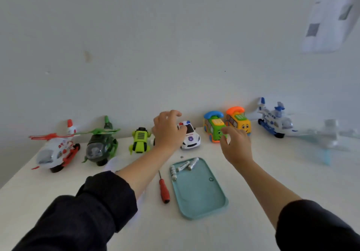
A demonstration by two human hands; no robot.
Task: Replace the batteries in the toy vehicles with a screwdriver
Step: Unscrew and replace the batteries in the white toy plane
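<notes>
A white police car (190, 136) stands at the back of the white table (272, 172). My left hand (168, 130) hovers just left of it with loosely curled fingers, holding nothing. My right hand (234, 143) reaches in front of the green bus (213, 129), fingers spread and empty. A red-handled screwdriver (164, 189) lies beside a teal tray (200, 194). Several white batteries (184, 166) lie at the tray's far end. A small screw (181, 156) sits on the table in front of the police car.
Along the wall stand a white and red helicopter (56, 149), a dark green helicopter (101, 145), a lime green vehicle (140, 140), a yellow bus (238, 120) and a white and blue plane (274, 119). A small ring (211, 179) lies in the tray.
</notes>
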